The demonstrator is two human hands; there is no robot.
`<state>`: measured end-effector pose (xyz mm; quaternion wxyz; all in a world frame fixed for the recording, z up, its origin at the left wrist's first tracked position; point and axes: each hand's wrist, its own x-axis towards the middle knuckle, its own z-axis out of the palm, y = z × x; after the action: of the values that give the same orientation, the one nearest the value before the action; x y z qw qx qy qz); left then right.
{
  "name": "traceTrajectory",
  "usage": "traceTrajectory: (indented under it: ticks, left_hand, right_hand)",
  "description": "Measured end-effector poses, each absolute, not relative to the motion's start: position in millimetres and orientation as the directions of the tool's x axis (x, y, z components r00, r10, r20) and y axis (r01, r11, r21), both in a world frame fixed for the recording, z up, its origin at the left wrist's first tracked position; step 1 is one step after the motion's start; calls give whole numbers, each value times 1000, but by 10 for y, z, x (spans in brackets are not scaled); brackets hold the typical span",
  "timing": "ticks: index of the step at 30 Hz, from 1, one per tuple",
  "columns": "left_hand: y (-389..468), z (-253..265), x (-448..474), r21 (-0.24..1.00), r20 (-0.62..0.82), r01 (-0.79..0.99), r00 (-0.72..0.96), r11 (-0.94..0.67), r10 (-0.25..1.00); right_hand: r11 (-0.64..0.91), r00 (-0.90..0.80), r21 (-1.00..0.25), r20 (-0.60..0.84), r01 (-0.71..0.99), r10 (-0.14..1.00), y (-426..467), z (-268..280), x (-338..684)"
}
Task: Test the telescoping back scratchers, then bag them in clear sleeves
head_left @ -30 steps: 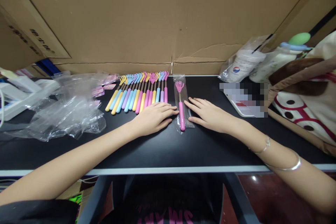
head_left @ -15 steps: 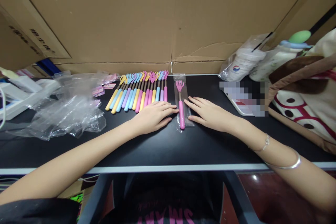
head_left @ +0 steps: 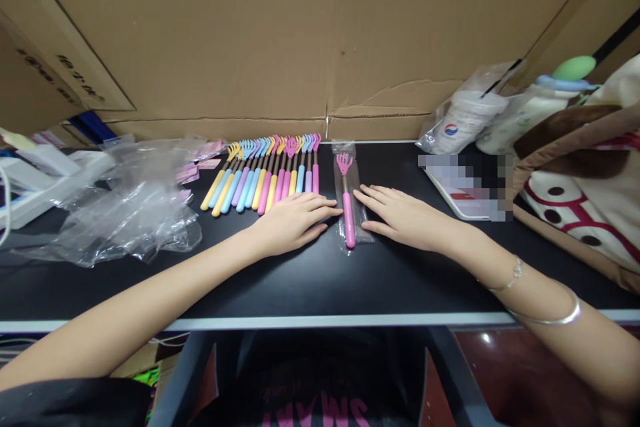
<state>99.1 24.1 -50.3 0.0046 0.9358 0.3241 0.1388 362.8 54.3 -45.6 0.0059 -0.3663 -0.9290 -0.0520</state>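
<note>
A pink back scratcher point(head_left: 349, 217) with a claw-shaped head lies in a clear plastic bag point(head_left: 363, 230) on the black table point(head_left: 300, 287). My left hand point(head_left: 295, 223) rests flat to its left, fingers stretched toward the bag's edge. From the other side my right hand point(head_left: 397, 217) lies flat, its fingertips at the bag's right edge. Neither hand grips anything. Several more back scratchers point(head_left: 260, 183) in pink, yellow, blue and purple lie in a row beyond my left hand, which overlaps the lower ends of some.
Loose clear bags point(head_left: 135, 213) are heaped at left, beside pink cards point(head_left: 189, 173) and a white power strip point(head_left: 50, 190). At right are a bagged cup point(head_left: 470, 120), a bottle point(head_left: 555, 97), a partly blurred phone-like object point(head_left: 457, 200) and a fabric bag point(head_left: 600, 193). Cardboard point(head_left: 250, 40) walls the back.
The bagged pink back scratcher has shifted slightly to the right, and my right hand has moved a little the same way. My left hand is almost unchanged.
</note>
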Motion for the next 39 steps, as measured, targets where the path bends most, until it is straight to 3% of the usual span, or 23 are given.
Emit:
traceTrajectory:
  ticks: [39]
  left_hand:
    - [246,-507,991,105,256,602,752,-791,607]
  right_hand:
    - [717,-723,118,17,687,690,511,-392,3624]
